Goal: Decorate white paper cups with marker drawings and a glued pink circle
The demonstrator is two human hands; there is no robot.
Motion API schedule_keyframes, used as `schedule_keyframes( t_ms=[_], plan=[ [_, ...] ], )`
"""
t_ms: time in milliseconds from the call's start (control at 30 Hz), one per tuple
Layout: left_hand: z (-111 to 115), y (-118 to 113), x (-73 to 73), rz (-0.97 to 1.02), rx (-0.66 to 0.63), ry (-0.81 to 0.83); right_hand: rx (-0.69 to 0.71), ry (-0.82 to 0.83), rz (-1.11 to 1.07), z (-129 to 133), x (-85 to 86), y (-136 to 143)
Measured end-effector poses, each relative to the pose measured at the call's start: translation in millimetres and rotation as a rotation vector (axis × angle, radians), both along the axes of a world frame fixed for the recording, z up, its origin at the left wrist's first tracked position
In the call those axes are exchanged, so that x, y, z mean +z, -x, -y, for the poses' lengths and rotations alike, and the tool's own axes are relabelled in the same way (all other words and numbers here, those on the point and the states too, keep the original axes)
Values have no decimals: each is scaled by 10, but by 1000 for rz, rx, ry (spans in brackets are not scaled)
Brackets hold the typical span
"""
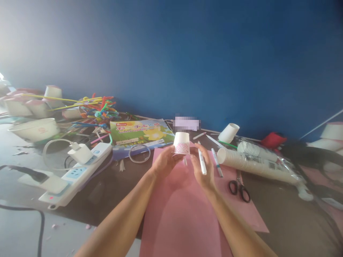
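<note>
An upside-down white paper cup [182, 138] with a pink criss-cross pattern on its side is held up over a large pink sheet [182, 214]. My left hand [164, 162] is closed around the cup's lower left edge. A white marker [202, 162] lies along my right hand [204, 171], held between its fingers, and the fingertips come close to the cup's right side; whether they touch it I cannot tell. To the right of that hand, another white marker [217, 162] with a teal end rests on the pink paper. Black-handled scissors [239, 191] lie farther right.
Stacked paper cups [249, 164] in plastic lie on the right, near a tipped single cup [228, 133]. A coloured-paper pack [142, 134] and a clear ring [139, 153] are at back left. A power strip [77, 175] with plugs and colourful pipe cleaners [100, 107] occupy the left.
</note>
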State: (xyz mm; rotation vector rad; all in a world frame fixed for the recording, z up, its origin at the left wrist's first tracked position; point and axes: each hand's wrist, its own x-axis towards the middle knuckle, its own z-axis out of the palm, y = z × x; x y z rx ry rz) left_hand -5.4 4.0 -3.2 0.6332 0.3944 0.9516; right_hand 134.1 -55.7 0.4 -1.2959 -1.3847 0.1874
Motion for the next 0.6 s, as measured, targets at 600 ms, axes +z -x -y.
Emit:
schedule_keyframes(
  t_ms=[600],
  plan=[
    [2, -16, -37, -259, 375, -195, 3, -62, 65, -2, 10, -10]
  ],
)
